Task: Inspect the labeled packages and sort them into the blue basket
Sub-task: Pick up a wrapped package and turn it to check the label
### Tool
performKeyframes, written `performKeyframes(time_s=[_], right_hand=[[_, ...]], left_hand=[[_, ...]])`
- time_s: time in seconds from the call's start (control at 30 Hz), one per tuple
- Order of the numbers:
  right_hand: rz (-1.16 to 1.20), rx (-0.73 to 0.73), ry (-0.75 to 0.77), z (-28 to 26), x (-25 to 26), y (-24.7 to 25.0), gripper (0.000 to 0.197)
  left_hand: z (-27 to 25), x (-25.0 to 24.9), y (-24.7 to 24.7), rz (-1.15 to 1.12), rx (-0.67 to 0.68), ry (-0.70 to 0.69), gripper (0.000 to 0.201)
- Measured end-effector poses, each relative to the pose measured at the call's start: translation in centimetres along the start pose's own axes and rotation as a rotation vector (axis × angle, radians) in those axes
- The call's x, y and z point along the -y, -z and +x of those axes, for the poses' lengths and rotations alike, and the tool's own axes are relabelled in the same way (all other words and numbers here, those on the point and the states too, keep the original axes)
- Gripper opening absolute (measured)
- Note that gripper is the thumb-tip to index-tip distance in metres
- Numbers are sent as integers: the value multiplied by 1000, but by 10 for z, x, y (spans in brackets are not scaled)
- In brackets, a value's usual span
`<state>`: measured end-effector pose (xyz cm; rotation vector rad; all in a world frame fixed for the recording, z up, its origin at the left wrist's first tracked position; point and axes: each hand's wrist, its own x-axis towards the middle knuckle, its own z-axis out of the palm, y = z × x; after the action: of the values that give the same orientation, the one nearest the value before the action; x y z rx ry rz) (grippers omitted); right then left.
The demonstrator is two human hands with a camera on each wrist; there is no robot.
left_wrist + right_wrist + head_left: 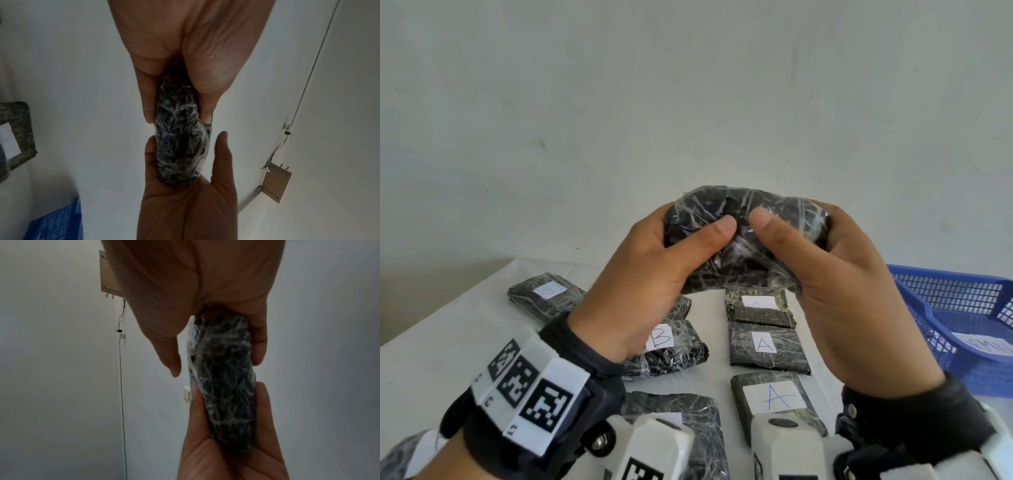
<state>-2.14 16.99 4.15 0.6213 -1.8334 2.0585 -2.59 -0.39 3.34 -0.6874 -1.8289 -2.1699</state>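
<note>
While both hands clasp one raised package above the table, inspection looks to be the step in hand: left hand curled round one end, right hand round the other, thumbs pressed side by side on the near face, fingers hidden behind. No label visible on that near face, so probably turned over next to find the letter, then carried across to the basket, which sits right of the package and lower, at the table's edge. Calls for a firm hold through the turn, since the clear film looks slick, and a release with one hand before the reach. Soft bundle, dark inside, wrapped tight in crinkled glossy film that catches light in white streaks; bowed slightly between the two grips, rounded at the ends and fairly flat edge-on in the wrist views. Below the package, more of the same on the table: flatter, squarer blocks with white paper labels, one marked B under the left hand, two marked A nearer the middle, another with a label too faint to read. Basket of rigid blue plastic mesh, with a white tag on its front wall, writing cut off by the frame.
</note>
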Motion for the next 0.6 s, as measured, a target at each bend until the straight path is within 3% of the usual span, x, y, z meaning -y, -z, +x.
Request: performKeyframes(time_s=[0.13,0.5,0.6], right_hand=[[-38,-16,77,1,0,0,29],[126,81,28,3,4,13,36],[88,-1,41,4,-1,12,24]], left_hand=[[-1,-6,0,-61,31,30,32],[1,-4,0,-179,-40,89,35],[1,-4,0,-215,-39,131,45]])
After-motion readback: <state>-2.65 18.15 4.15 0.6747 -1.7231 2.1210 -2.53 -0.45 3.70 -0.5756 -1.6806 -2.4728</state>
